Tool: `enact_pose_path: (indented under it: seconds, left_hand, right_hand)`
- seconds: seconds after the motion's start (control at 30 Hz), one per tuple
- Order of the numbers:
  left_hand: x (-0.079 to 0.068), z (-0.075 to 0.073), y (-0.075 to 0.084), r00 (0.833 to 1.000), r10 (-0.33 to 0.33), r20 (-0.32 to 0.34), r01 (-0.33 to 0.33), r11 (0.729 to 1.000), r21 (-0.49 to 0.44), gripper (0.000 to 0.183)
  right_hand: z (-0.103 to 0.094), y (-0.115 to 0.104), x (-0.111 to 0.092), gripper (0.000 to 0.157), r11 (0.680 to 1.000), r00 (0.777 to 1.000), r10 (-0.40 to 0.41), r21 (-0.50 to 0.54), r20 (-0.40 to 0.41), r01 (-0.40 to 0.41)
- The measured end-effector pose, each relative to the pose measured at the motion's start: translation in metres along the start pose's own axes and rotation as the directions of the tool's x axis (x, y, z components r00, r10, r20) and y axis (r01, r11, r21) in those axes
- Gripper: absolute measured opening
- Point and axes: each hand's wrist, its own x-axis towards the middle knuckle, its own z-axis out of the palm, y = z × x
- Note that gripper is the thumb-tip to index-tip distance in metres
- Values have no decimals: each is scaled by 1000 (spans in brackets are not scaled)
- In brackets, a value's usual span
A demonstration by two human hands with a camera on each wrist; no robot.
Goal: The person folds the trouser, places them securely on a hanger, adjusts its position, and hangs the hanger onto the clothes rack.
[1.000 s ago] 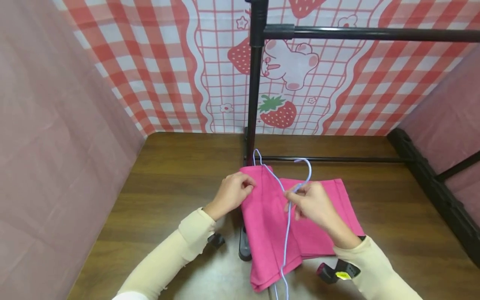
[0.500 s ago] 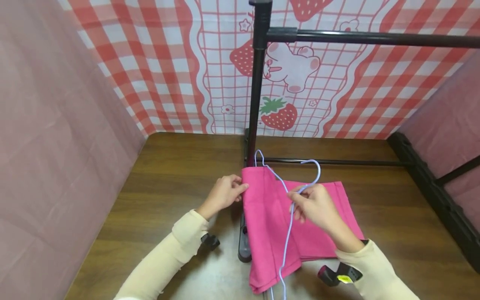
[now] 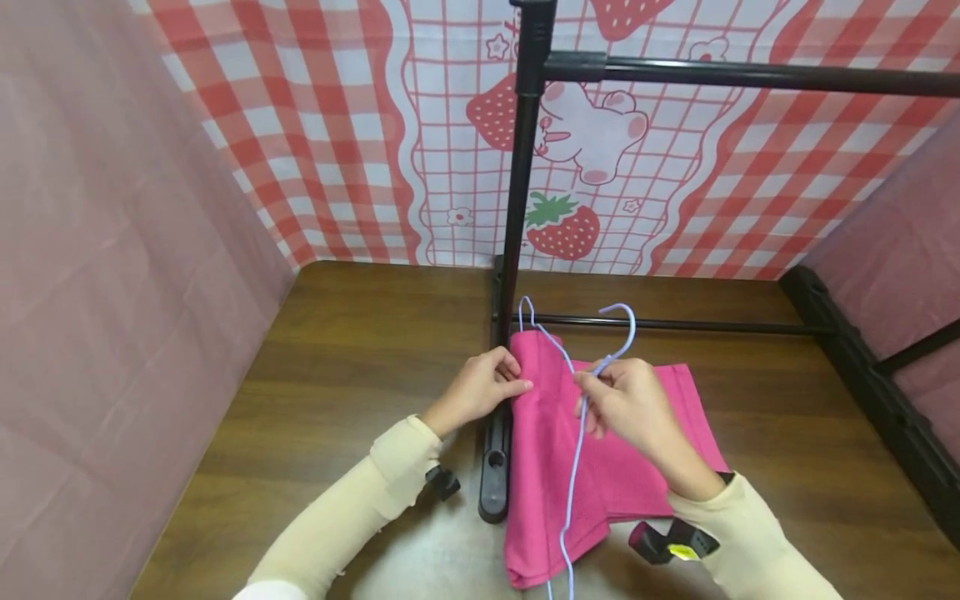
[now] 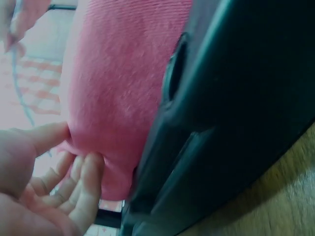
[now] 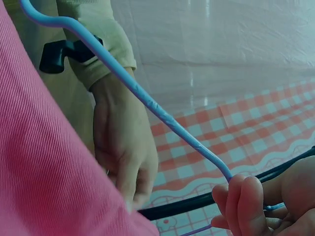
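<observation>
A light purple wire hanger (image 3: pixel 628 327) stands upright in my right hand (image 3: pixel 633 408), its neck pinched between thumb and fingers just below the hook. A bright pink garment (image 3: pixel 551 475) is folded over the hanger's left side, and another part of it spreads to the right behind my right hand. My left hand (image 3: pixel 480 387) holds the garment's left folded edge near the top. In the left wrist view, thumb and fingers pinch the pink fabric (image 4: pixel 118 83). The right wrist view shows the hanger's sloping arm (image 5: pixel 162 113) running up from my right fingers (image 5: pixel 252 196).
A black clothes rack stands here: its upright post (image 3: pixel 520 192) and foot (image 3: pixel 493 492) are close by the garment's left edge. The top bar (image 3: pixel 750 77) and a thin lower bar (image 3: pixel 697 323) run right. Below lies a wooden tabletop (image 3: pixel 337 350); a strawberry-print curtain (image 3: pixel 450 167) hangs behind.
My left hand has slipped left, then come back right, drawing the garment's left edge inward and uncovering more of the rack's foot. My right hand keeps its grip on the hanger.
</observation>
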Motion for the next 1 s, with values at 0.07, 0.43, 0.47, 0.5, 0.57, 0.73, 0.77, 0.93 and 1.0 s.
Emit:
enact_pose_path:
  seconds: [0.07,0.43,0.47,0.5,0.57,0.73,0.77,0.93,1.0]
  left_hand:
    - [2,4,2,1000,6,2,-7,997,80,24]
    - [7,11,1,994,53,95,-74,970,233,16]
    - [7,10,0,994,46,95,-65,975,211,16]
    - [7,10,-2,995,36,94,-53,981,188,16]
    - [6,7,-3,996,5,87,-17,991,135,16]
    - [3,4,-9,997,-39,61,37,999,30,18]
    - [3,4,-10,997,-42,58,41,999,19,18]
    - [4,2,-12,995,-67,71,70,996,-53,18]
    - [5,1,-12,993,-87,85,95,991,-97,18]
  right_hand:
    - [3,-2,1,24,1000,1000,-1,-5,9,1]
    - [12,3,7,24,996,995,66,48,81,-70]
    - [12,4,8,24,996,994,69,54,89,-74]
    - [12,5,8,24,995,993,70,58,95,-76]
    - [11,7,9,24,995,992,72,58,105,-78]
    - [8,13,8,23,996,988,69,46,136,-76]
    - [7,14,8,23,996,987,66,47,143,-73]
    - [6,17,6,24,994,987,67,73,146,-78]
    - [6,17,6,24,993,988,73,86,135,-85]
